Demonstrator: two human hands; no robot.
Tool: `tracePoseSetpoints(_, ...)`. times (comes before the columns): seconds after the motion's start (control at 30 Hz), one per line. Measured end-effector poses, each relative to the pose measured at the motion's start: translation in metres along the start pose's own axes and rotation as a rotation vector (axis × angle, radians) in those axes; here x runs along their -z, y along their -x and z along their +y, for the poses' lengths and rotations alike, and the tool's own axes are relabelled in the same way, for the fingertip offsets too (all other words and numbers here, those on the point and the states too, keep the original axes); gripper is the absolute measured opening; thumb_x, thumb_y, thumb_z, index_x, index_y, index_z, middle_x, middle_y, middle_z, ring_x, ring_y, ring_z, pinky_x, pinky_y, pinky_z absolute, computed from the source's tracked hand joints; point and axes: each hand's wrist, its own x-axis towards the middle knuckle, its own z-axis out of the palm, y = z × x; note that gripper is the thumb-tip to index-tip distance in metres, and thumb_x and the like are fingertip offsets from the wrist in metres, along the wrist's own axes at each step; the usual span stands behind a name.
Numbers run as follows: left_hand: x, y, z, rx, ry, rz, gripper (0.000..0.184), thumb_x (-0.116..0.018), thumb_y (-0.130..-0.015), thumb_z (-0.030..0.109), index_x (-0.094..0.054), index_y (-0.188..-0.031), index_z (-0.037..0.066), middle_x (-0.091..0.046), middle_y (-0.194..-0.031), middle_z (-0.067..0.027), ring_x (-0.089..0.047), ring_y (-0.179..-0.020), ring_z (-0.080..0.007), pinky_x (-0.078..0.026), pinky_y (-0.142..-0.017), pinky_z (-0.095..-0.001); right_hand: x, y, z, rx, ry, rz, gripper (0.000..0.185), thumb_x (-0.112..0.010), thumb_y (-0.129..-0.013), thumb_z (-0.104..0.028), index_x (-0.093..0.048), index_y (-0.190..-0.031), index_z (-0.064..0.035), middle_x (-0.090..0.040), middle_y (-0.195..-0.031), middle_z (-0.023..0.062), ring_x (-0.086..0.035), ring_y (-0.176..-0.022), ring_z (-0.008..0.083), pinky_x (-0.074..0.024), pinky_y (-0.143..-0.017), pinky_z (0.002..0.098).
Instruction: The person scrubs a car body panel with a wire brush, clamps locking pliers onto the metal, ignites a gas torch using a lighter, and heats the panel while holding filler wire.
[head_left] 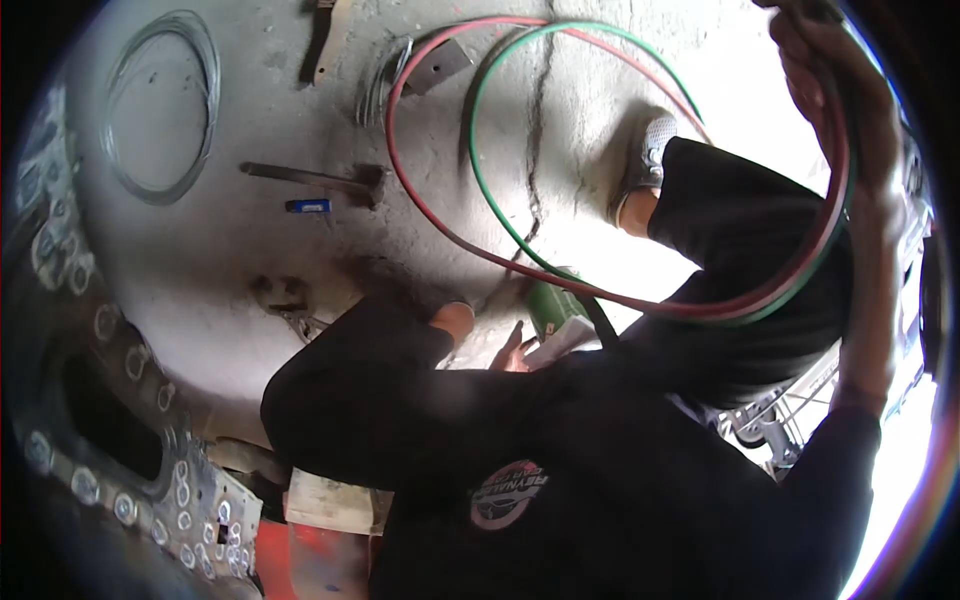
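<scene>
The right hand [815,60], raised, grips a thin red rubber hose [389,130] and a thin green rubber hose [472,130], both looping over the black-trousered legs [350,395]. The left hand [511,352] is beside a green cylindrical container [550,308] and a crumpled white item [566,340]. A silvery wire coil [213,110] lies on the grey concrete floor [275,110]

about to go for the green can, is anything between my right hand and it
Yes, in this view: your right hand holds the red hose and green hose, which loop across the top of the green can, and your right leg lies between. Depth gaps can't be told.
</scene>
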Motion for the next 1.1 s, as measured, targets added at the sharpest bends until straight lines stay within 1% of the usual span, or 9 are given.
tracePoseSetpoints(0.1, -0.003, 0.020, 0.001, 0.027, 0.043, 0.009, 0.053, -0.061, -0.097, 0.046, -0.064, -0.130, 0.005, -0.071, -0.119, -0.0167, -0.068, -0.105, -0.0261, -0.054, -0.089, -0.0393, 0.026, -0.045, 0.009, 0.168, 0.191, -0.030, 0.031, -0.050, -0.104, -0.027, -0.062, -0.109, 0.0009, -0.058, -0.085, 0.0020, -0.051, -0.074, 0.0087, -0.0425, -0.069, 0.0251)
tracePoseSetpoints(0.2, -0.008, 0.037, 0.007, 0.047, 0.106, 0.048, 0.053, -0.061, -0.096, 0.046, -0.064, -0.130, 0.005, -0.071, -0.119, -0.0172, -0.068, -0.106, -0.0270, -0.053, -0.090, -0.0400, 0.019, -0.073, -0.006, 0.134, 0.179, 0.092, 0.036, -0.051, -0.101, -0.027, -0.064, -0.114, 0.0032, -0.057, -0.084, 0.0011, -0.052, -0.072, 0.0104, -0.0432, -0.069, 0.0258)
tracePoseSetpoints(0.37, -0.029, 0.072, 0.014, 0.091, 0.217, 0.106, 0.054, -0.061, -0.096, 0.047, -0.064, -0.129, 0.004, -0.070, -0.119, -0.0181, -0.068, -0.107, -0.0285, -0.053, -0.091, -0.0412, -0.003, -0.081, -0.035, 0.253, 0.079, 0.134, 0.037, -0.054, -0.098, -0.022, -0.062, -0.120, 0.0062, -0.056, -0.083, 0.0004, -0.052, -0.070, 0.0073, -0.0417, -0.063, 0.0214)
tracePoseSetpoints(0.53, -0.065, 0.098, 0.007, 0.105, 0.287, 0.174, 0.054, -0.062, -0.095, 0.047, -0.065, -0.128, 0.004, -0.070, -0.120, -0.0189, -0.068, -0.108, -0.0301, -0.053, -0.092, -0.0423, 0.022, -0.059, -0.036, 0.370, -0.214, 0.041, 0.033, -0.060, -0.100, -0.022, -0.061, -0.120, 0.0037, -0.058, -0.087, 0.0026, -0.054, -0.072, 0.0066, -0.0423, -0.062, 0.0186)
tracePoseSetpoints(0.6, -0.071, 0.101, 0.004, 0.086, 0.291, 0.214, 0.054, -0.062, -0.095, 0.047, -0.065, -0.128, 0.004, -0.070, -0.120, -0.0193, -0.068, -0.108, -0.0307, -0.053, -0.092, -0.0427, 0.018, -0.033, -0.039, 0.391, -0.231, 0.164, 0.031, -0.060, -0.102, -0.022, -0.062, -0.120, 0.0025, -0.059, -0.087, 0.0021, -0.054, -0.073, 0.0067, -0.0422, -0.063, 0.0185)
tracePoseSetpoints(0.67, -0.078, 0.112, -0.004, 0.081, 0.293, 0.251, 0.054, -0.062, -0.094, 0.047, -0.065, -0.127, 0.004, -0.070, -0.120, -0.0196, -0.068, -0.109, -0.0313, -0.053, -0.092, -0.0432, 0.028, -0.016, -0.038, 0.424, -0.262, 0.098, 0.027, -0.057, -0.105, -0.021, -0.061, -0.121, 0.0006, -0.058, -0.081, 0.0002, -0.053, -0.065, 0.0045, -0.0455, -0.057, 0.0171)
tracePoseSetpoints(0.8, -0.085, 0.125, -0.035, 0.092, 0.321, 0.351, 0.054, -0.062, -0.094, 0.047, -0.065, -0.126, 0.004, -0.070, -0.120, -0.0203, -0.067, -0.110, -0.0325, -0.053, -0.093, -0.0441, 0.053, 0.001, -0.035, 0.623, -0.348, 0.010, 0.027, -0.063, -0.102, -0.020, -0.065, -0.118, 0.0024, -0.059, -0.085, 0.0013, -0.055, -0.070, 0.0071, -0.0444, -0.060, 0.0203)
tracePoseSetpoints(1.0, -0.048, 0.106, -0.077, 0.112, 0.286, 0.429, 0.055, -0.063, -0.093, 0.047, -0.065, -0.125, 0.003, -0.069, -0.121, -0.0213, -0.067, -0.111, -0.0344, -0.053, -0.094, -0.0455, 0.033, 0.056, -0.019, 0.503, -0.325, -0.052, 0.029, -0.060, -0.104, -0.032, -0.061, -0.111, -0.0031, -0.056, -0.078, 0.0004, -0.053, -0.061, 0.0073, -0.0462, -0.056, 0.0206)
tracePoseSetpoints(1.1, -0.016, 0.083, -0.094, 0.102, 0.257, 0.484, 0.055, -0.063, -0.092, 0.047, -0.065, -0.125, 0.003, -0.069, -0.121, -0.0218, -0.067, -0.112, -0.0353, -0.053, -0.094, -0.0461, 0.011, 0.065, -0.018, 0.376, -0.410, -0.017, 0.027, -0.062, -0.103, -0.035, -0.062, -0.105, -0.0083, -0.053, -0.069, -0.0040, -0.051, -0.053, 0.0032, -0.0433, -0.045, 0.0170)
